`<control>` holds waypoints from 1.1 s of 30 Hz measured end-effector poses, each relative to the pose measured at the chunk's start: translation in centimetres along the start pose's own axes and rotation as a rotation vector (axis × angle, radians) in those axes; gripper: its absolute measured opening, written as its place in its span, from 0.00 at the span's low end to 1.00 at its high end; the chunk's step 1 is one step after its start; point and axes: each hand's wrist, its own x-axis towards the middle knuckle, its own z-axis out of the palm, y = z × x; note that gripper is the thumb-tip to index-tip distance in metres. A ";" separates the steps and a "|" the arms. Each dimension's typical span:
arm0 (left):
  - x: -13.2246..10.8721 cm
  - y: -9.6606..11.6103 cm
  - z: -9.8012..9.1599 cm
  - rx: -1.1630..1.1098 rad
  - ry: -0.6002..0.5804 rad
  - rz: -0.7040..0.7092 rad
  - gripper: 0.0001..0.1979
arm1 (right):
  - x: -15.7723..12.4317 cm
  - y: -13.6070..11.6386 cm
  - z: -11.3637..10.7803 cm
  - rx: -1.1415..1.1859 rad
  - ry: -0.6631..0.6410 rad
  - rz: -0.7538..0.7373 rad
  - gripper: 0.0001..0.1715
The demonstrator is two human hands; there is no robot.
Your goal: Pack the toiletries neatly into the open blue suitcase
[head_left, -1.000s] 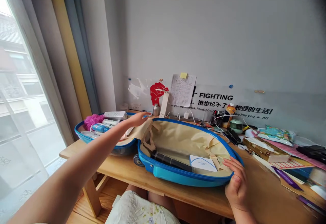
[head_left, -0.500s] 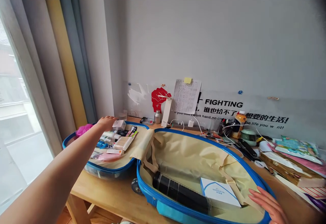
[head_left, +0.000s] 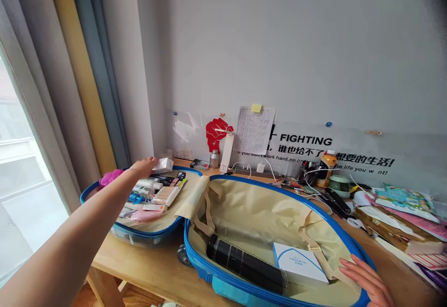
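A blue-rimmed suitcase (head_left: 275, 187) lies unfolded, its two halves side by side with beige lining. My left hand (head_left: 144, 167) reaches over the far side of the left half, its fingers closed on a small white box (head_left: 163, 165); part of the grip is hidden. Beneath it lie a pack of cotton swabs (head_left: 165, 195), small bottles (head_left: 145, 184), a blue item (head_left: 136, 198) and a pink item (head_left: 148, 215). My right hand (head_left: 366, 279) rests at the right half's rim, fingers stretched out. That half holds a black cylinder (head_left: 247, 265) and a white-blue box (head_left: 300, 262).
A wooden table (head_left: 139, 260) bears the suitcase. Behind stand a silver bottle (head_left: 214, 159), a white upright stick-like device (head_left: 228, 153), cables, an orange bottle (head_left: 327, 167) and a green jar (head_left: 339, 186). Packets (head_left: 407, 200) pile up at the right. Curtains (head_left: 70, 88) hang at the left.
The small white box has risen slightly and tilted with my left hand. My right hand stays at the rim. The view has shifted a little.
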 end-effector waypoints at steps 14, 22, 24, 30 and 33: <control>-10.0 18.3 -11.9 -0.409 0.203 0.815 0.37 | 0.2 -0.3 0.3 0.024 0.010 0.009 0.27; -12.7 26.4 -9.6 -0.361 -0.157 0.970 0.39 | 0.4 -0.8 0.4 0.019 0.023 0.013 0.26; -12.8 26.8 -8.9 -0.334 -0.188 0.961 0.39 | 0.5 -0.9 0.5 0.021 0.029 0.011 0.25; -12.7 26.8 -7.8 -0.275 -0.226 0.949 0.39 | 0.3 -0.7 0.6 0.015 0.037 0.027 0.27; -12.6 27.0 -7.5 -0.257 -0.214 0.943 0.39 | 0.2 -0.5 0.6 0.005 0.032 0.013 0.27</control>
